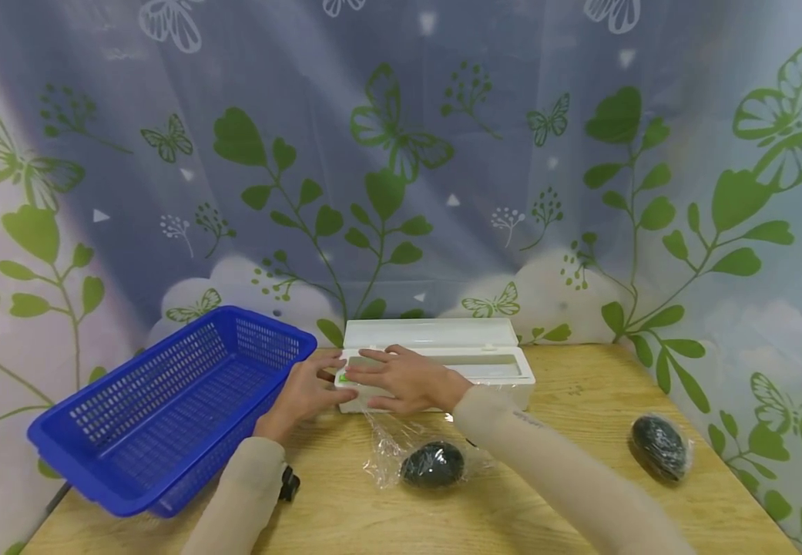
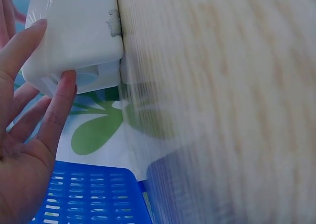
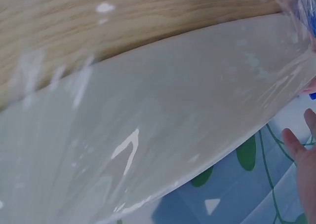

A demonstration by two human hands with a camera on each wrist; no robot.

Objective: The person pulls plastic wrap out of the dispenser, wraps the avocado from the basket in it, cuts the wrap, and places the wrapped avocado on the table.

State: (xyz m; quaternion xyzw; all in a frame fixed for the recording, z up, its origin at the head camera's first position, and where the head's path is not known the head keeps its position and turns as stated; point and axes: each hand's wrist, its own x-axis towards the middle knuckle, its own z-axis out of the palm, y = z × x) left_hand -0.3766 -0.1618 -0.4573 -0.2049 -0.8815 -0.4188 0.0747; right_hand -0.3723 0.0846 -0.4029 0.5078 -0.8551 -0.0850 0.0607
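Note:
A white cling film dispenser (image 1: 435, 397) stands at the back of the table with its lid (image 1: 428, 333) raised. At its left end is my left hand (image 1: 307, 391); in the left wrist view, the thumb touches the front face and a fingertip meets the end. My right hand (image 1: 407, 379) reaches across the dispenser's top, fingers spread, fingertips near a small green piece (image 1: 343, 378). Whether they press it is unclear. Clear cling film (image 1: 388, 447) runs from the dispenser to a dark avocado (image 1: 433, 464) lying on the film. The right wrist view is mostly film and the dispenser's front.
A blue slotted basket (image 1: 158, 493) sits left of my left arm. Another dark avocado (image 1: 660, 445), wrapped in film, lies on the wooden table (image 1: 567, 478) at the right. A patterned curtain (image 1: 484, 193) hangs close behind the dispenser.

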